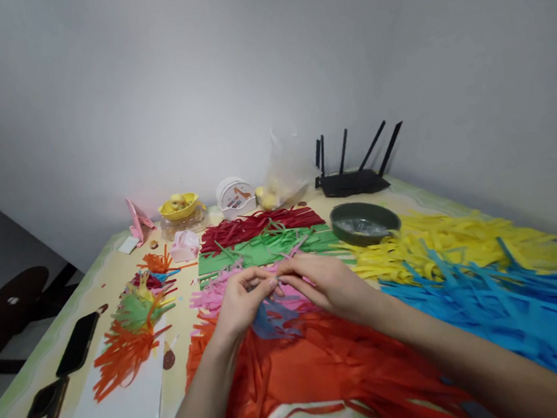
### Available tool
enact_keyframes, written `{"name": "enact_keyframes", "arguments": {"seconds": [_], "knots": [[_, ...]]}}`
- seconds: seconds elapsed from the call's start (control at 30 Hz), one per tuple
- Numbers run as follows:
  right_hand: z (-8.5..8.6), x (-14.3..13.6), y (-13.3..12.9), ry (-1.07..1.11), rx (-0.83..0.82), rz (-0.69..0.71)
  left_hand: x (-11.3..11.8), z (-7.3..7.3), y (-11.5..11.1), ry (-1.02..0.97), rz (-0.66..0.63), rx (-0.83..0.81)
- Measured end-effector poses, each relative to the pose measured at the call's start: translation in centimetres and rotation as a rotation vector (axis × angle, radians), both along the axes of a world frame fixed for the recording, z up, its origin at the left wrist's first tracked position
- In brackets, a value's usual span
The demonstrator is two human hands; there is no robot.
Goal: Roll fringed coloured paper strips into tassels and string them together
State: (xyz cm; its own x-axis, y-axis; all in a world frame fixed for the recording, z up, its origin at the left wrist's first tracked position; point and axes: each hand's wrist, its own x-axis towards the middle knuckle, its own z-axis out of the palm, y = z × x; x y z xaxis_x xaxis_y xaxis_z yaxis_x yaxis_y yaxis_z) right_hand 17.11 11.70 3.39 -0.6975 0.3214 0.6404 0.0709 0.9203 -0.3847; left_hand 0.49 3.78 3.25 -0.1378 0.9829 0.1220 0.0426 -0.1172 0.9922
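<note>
Both my hands meet over the middle of the table, fingertips pinched together. Between them hangs a small blue fringed paper tassel (274,320), its strips pointing down. My left hand (249,297) closes on the tassel's top from the left. My right hand (319,279) pinches the same spot from the right, and the fingers hide most of what is there. Beneath them lie fringed paper sheets: orange-red (301,367), pink (212,293), green (214,262) and dark red (260,226). Finished-looking tassels (126,350) in several colours lie in a row to the left.
Yellow fringed paper (443,244) and blue fringed paper (495,305) cover the right side. A dark round tin (364,219) holds clear plastic. At the back stand a black router (353,182), a coaster holder (236,198) and a yellow bowl (178,209). Two phones (77,342) lie left.
</note>
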Motion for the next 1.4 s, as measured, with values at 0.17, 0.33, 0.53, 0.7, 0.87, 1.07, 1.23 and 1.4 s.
{"name": "enact_keyframes", "arguments": {"seconds": [0.17, 0.33, 0.53, 0.7, 0.87, 1.07, 1.23, 1.4], "knots": [[1.1, 0.4, 0.0, -0.023, -0.354, 0.054, 0.5, 0.8, -0.9, 0.171, 0.141, 0.118], [1.3, 0.4, -0.4, 0.036, -0.515, 0.12, 1.1, 1.3, -1.8, 0.26, 0.175, 0.159], [1.1, 0.4, -0.6, 0.064, -0.482, 0.097, 1.1, 1.6, -2.2, 0.291, 0.202, 0.166], [1.1, 0.5, -0.8, 0.1, -0.479, 0.129, 1.1, 2.0, -2.6, 0.317, 0.204, 0.165], [0.7, 0.3, -0.9, 0.118, -0.64, 0.178, 1.2, 2.3, -2.9, 0.331, 0.206, 0.17], [0.9, 0.0, -1.2, 0.144, -0.833, 0.266, 1.0, 2.4, -2.8, 0.279, 0.19, 0.154], [1.6, 0.0, -1.5, 0.133, -0.718, 0.148, 1.0, 2.3, -2.5, 0.32, 0.189, 0.237], [2.0, 0.1, -1.6, 0.123, -0.654, 0.107, 1.1, 2.1, -2.6, 0.391, 0.231, 0.324]]}}
